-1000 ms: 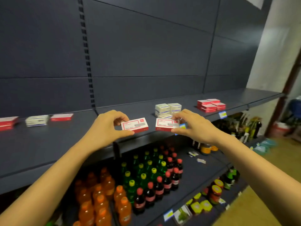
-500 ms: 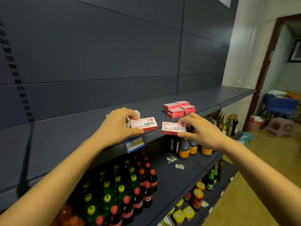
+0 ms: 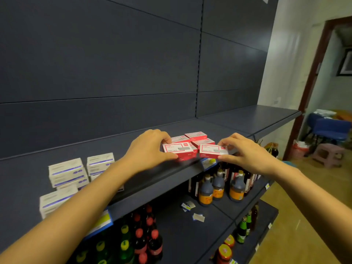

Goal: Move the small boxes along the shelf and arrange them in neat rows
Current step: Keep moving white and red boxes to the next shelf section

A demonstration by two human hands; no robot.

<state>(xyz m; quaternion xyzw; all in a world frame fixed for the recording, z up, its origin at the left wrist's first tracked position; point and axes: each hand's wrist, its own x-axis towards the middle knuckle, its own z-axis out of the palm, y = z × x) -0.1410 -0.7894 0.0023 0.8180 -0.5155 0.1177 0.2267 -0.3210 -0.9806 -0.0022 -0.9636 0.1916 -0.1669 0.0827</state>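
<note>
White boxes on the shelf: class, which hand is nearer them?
Left. The left hand, gripping a red box, is right of the white boxes; the right hand is farther right.

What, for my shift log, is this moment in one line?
left hand: grips left red box | right hand: grips right red box | place: front of red stack, shelf edge | white boxes: further left

I've got the red stack (image 3: 197, 137) dead ahead, blocking the way to the back panel (image 3: 133, 111). Right of the red stack the shelf (image 3: 253, 119) runs bare, plenty of room for my reach. Left of it a bare gap, then white boxes (image 3: 66, 169) crowd in.
</note>
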